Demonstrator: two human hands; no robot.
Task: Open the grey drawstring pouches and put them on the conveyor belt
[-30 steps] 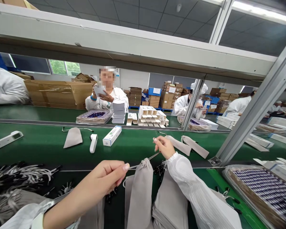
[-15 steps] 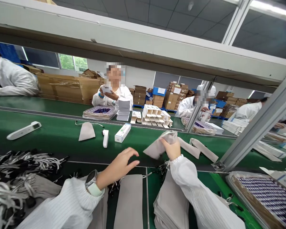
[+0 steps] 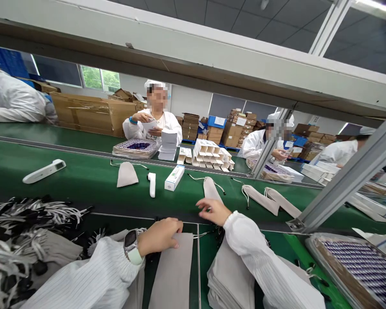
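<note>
The left hand point(image 3: 161, 235) rests, fingers curled, on the top edge of a flat grey pouch point(image 3: 173, 274) lying just below it. The right hand point(image 3: 212, 210) hovers loosely open and empty, with a filled grey pouch point(image 3: 209, 189) on the belt just beyond its fingertips.

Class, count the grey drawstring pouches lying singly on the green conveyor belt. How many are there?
4: one pouch left of the white thermometer, one beyond the right hand, two further right. Stacks nearer are excluded.
</note>
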